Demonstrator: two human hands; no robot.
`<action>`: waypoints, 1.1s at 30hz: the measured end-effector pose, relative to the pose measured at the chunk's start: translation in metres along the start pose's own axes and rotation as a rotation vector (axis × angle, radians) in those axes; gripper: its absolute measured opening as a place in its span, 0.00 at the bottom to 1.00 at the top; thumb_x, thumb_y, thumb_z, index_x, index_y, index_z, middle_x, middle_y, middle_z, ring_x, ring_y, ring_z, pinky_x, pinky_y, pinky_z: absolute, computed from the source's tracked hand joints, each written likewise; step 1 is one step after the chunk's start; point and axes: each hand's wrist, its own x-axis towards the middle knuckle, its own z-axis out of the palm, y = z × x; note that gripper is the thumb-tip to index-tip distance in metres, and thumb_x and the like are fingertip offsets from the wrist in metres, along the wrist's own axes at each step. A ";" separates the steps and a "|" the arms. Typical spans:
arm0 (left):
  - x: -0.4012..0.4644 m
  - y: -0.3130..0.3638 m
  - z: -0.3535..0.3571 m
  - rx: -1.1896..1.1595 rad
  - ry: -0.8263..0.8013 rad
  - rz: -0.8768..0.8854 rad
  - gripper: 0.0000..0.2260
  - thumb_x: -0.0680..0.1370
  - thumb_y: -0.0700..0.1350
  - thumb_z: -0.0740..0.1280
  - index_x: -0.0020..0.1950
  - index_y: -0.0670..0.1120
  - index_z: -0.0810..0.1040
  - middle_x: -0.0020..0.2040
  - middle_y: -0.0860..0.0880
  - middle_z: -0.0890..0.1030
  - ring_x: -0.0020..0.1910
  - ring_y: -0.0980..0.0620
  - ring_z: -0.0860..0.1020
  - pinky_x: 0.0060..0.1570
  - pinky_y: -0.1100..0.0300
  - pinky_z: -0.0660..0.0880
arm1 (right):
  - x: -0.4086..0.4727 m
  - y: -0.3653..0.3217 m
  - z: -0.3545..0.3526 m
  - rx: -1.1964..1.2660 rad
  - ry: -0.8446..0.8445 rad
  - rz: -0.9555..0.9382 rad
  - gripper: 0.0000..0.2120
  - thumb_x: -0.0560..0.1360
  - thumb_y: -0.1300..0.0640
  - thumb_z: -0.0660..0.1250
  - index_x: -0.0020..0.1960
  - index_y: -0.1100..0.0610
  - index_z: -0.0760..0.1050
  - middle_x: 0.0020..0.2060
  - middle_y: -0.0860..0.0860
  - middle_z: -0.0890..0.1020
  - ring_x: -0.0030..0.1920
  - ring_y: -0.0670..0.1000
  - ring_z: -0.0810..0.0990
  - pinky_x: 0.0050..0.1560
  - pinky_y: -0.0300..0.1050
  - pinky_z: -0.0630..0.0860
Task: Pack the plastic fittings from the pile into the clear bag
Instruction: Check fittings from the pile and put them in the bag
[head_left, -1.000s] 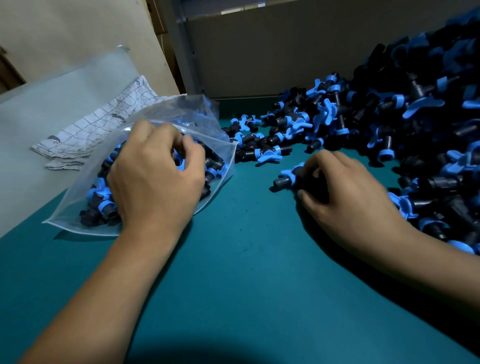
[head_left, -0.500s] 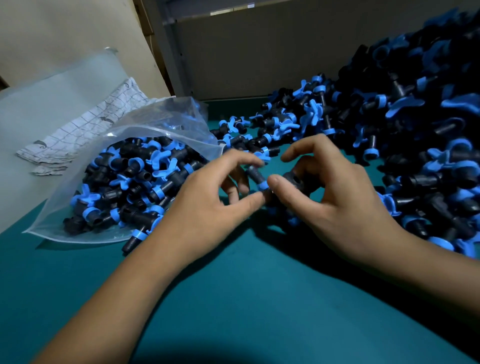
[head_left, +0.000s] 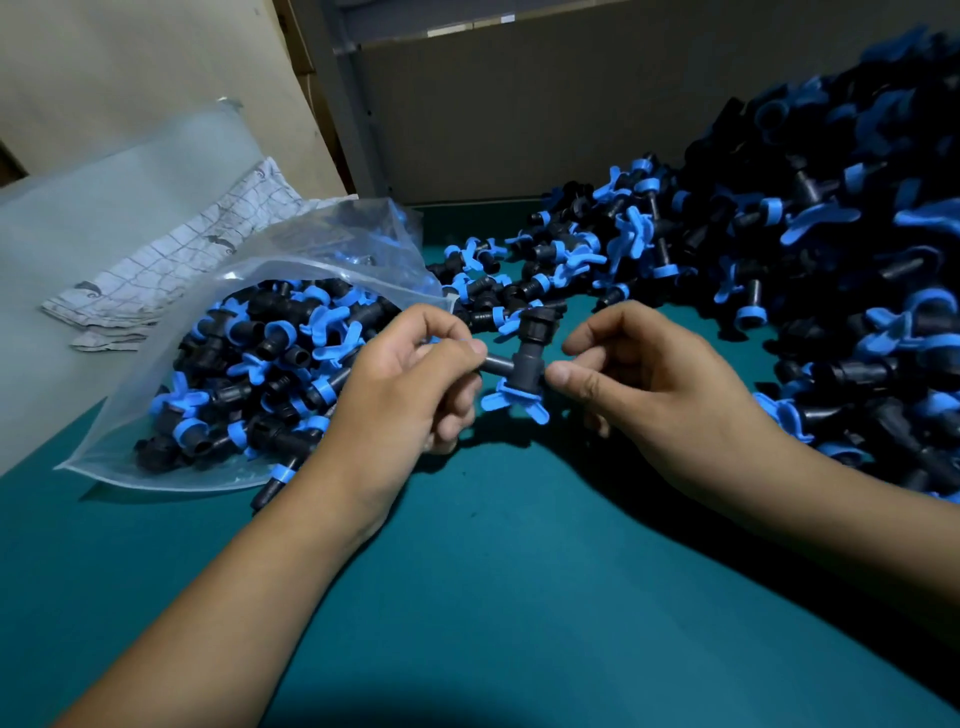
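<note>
Both hands are up off the green worktop (head_left: 519, 597) with one black fitting (head_left: 524, 358) held between them. The left hand (head_left: 410, 384) pinches the thin side stem with thumb and forefinger curled onto it, and the right hand (head_left: 654, 374) has its thumb tip against the opposite side of the body, its other fingers loosely bent behind. The blue winged handle hangs below, clear of both grips.

The clear bag (head_left: 249, 291) lies just to the left, mouth facing the hands and already well stocked (one fitting pokes out past its near edge). The pile (head_left: 779, 270) banks up on the right, spilling toward the bag's mouth.

To do this well, I'd let the left hand take the piece alone, since it is nearest the opening, and carry it stem-first deep inside rather than dropping it at the lip, where it could roll back out. The right hand can then go back to the pile.
</note>
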 end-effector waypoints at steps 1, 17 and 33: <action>0.000 0.000 -0.001 -0.006 0.011 -0.024 0.03 0.77 0.46 0.68 0.45 0.47 0.76 0.30 0.47 0.72 0.25 0.51 0.65 0.24 0.66 0.61 | 0.001 0.001 0.000 0.018 0.006 0.012 0.17 0.73 0.40 0.77 0.51 0.48 0.76 0.37 0.48 0.82 0.33 0.49 0.80 0.37 0.49 0.76; 0.000 -0.004 -0.005 0.101 -0.013 0.095 0.09 0.73 0.37 0.72 0.49 0.48 0.83 0.41 0.48 0.75 0.35 0.52 0.69 0.29 0.61 0.65 | -0.005 -0.006 -0.006 -0.194 0.095 -0.171 0.20 0.73 0.66 0.79 0.56 0.47 0.77 0.46 0.46 0.81 0.51 0.50 0.82 0.53 0.46 0.81; -0.002 0.036 -0.046 0.546 0.587 0.434 0.07 0.76 0.44 0.66 0.39 0.44 0.77 0.33 0.43 0.74 0.32 0.52 0.70 0.32 0.59 0.66 | -0.013 -0.016 0.002 -0.265 -0.211 -0.058 0.12 0.78 0.39 0.66 0.52 0.46 0.79 0.40 0.48 0.85 0.39 0.49 0.83 0.46 0.57 0.81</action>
